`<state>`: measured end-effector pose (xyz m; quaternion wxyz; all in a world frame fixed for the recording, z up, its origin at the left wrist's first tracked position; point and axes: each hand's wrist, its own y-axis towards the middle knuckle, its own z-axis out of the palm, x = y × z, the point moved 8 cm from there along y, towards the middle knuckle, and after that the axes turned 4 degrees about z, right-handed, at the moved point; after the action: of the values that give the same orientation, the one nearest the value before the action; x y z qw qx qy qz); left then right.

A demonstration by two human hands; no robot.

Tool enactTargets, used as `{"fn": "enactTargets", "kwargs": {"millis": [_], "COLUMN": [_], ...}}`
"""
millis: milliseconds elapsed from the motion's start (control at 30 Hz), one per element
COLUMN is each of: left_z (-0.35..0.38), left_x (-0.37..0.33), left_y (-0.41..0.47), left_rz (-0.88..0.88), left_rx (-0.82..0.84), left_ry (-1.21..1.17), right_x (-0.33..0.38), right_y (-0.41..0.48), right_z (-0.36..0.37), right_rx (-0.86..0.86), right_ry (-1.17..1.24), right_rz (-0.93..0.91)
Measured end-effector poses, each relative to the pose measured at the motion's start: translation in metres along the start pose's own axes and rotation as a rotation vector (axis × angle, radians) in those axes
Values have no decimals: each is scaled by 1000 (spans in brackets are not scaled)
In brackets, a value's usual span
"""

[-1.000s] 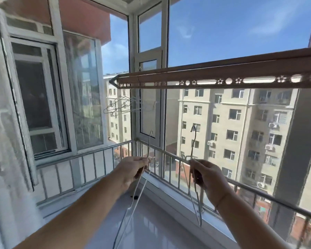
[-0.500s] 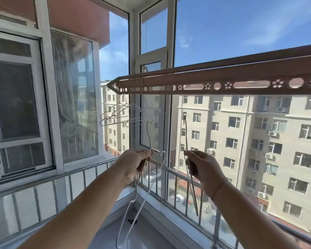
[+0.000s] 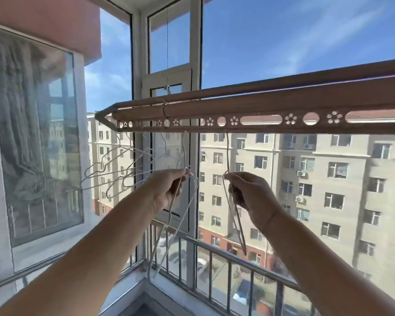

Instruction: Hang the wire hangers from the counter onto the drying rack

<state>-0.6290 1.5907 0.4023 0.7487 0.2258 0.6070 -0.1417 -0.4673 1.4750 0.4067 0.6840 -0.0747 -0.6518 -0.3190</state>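
Now both hands, left [image 3: 169,190] & right [image 3: 249,197], pinch wire hangers [image 3: 185,153] w/ hooks at drying rack [image 3: 260,127] lower edge.

A long copper-brown drying rack [image 3: 249,103] runs across the middle of the frame from centre-left to the right edge, its lower strip pierced with flower and oval cut-outs. Several thin wire hangers [image 3: 114,169] hang bunched under its left end. A pale wire hanger [image 3: 184,153] rises at centre, hook reaching the rack's lower edge. A darker wire hanger [image 3: 228,153] stands just right of it, likewise upright.
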Motion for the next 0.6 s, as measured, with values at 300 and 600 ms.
{"fn": "enactTargets", "kwargs": {"millis": [300, 600], "left_z": [-11, -1], "left_x": [-31, -23], "left_y": [95, 138], "left_rz": [53, 65], "left_rx": [118, 236], "left_ry": [-19, -18], "right_x": [9, -8], "right_y": [65, 85], "right_z": [26, 20], "right_rx": [-149, -282], "right_ry": [-39, -106], "right_rz": [-64, -47]}}
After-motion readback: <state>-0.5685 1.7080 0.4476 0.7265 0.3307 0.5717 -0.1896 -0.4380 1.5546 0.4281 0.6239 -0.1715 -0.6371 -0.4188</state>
